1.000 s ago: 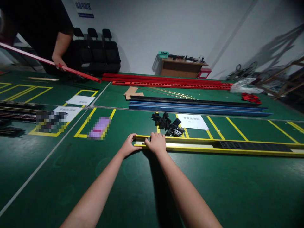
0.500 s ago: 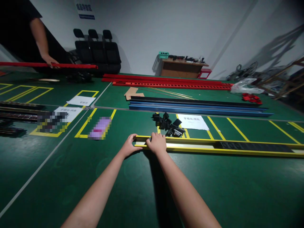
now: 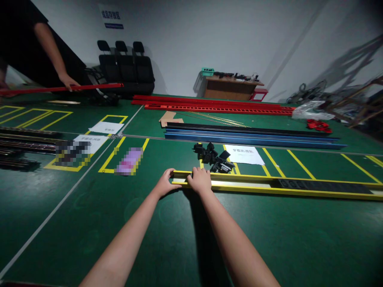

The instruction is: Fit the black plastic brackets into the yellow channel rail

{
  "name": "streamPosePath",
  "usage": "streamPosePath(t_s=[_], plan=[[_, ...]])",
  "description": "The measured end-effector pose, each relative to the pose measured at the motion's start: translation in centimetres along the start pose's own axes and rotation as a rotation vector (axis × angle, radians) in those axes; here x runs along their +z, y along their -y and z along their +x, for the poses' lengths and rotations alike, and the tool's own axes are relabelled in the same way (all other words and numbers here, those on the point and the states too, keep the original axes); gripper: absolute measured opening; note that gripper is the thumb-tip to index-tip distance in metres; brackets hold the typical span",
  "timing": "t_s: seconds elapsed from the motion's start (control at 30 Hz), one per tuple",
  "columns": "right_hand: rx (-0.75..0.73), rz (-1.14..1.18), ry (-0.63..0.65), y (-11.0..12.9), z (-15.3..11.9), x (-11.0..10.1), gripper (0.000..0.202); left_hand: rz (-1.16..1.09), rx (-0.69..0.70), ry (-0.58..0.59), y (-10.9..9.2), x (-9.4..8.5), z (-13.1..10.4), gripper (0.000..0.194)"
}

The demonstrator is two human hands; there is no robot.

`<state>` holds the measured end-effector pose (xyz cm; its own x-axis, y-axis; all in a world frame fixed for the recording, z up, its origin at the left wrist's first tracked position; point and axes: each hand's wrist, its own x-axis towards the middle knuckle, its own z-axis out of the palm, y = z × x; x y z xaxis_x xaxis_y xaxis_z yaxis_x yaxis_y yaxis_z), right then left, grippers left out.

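Note:
A long yellow channel with a pale inside lies across the green floor in front of me. My left hand is closed around its left end, thumb at the near wall and fingers at the far one. Just right of it, my right hand reaches into the channel from above, fingers bent at the far wall. What sits under that palm is hidden. Farther right, a row of black blocks fills part of the channel. Behind it lies a loose pile of black plastic pieces.
Blue profiles and red rails lie beyond the channel. A labelled paper sheet is near the pile. Dark profiles lie at left. A co-worker's hand holds a red bar. Black seats stand behind.
The whole view has shifted slightly. Both my hands stay at the same places on the channel. The co-worker's red bar has tilted, its left end lower, and another hand shows at the left edge.

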<state>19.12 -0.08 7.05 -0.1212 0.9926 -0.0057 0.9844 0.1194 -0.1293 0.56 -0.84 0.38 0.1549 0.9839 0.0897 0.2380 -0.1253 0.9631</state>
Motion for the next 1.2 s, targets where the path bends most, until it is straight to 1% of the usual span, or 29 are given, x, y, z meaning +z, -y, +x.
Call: streamPosePath(t_s=[0.17,0.27,0.37,0.47,0.63,0.73,0.83,0.9,0.97,1.2], plan=[[-0.119,0.081,0.107,-2.3,0.0,-0.8,0.052,0.000,-0.002,-0.010,-0.2,-0.1,-0.1,0.078],[-0.095,0.085,0.058,-3.4,-0.2,-0.9,0.063,0.005,-0.004,-0.018,-0.1,-0.1,-0.1,0.080],[-0.026,0.048,-0.001,-3.3,-0.5,-0.6,0.068,-0.004,-0.006,-0.013,0.2,0.0,-0.1,0.080],[0.025,0.026,-0.026,-2.6,-0.4,-0.1,0.065,-0.009,-0.011,-0.010,0.2,0.0,0.0,0.080],[0.054,0.008,-0.050,-2.1,-0.2,0.2,0.053,0.000,-0.002,0.016,0.0,-0.1,0.0,0.074],[0.055,0.002,-0.046,-2.1,-0.2,0.2,0.047,0.004,-0.003,-0.006,0.1,0.0,-0.1,0.078],[0.038,0.011,-0.049,-2.1,-0.4,0.0,0.052,0.014,-0.003,-0.019,0.2,0.0,-0.1,0.079],[0.030,0.022,-0.048,-2.2,-0.5,-0.1,0.059,0.028,0.002,-0.006,0.2,0.0,-0.1,0.078],[0.034,0.023,-0.040,-2.2,-0.5,-0.1,0.060,0.041,0.009,0.007,0.1,0.0,-0.1,0.076],[0.043,-0.010,-0.042,-2.1,-0.2,0.3,0.039,0.073,0.021,-0.003,-0.3,-0.1,0.0,0.075]])
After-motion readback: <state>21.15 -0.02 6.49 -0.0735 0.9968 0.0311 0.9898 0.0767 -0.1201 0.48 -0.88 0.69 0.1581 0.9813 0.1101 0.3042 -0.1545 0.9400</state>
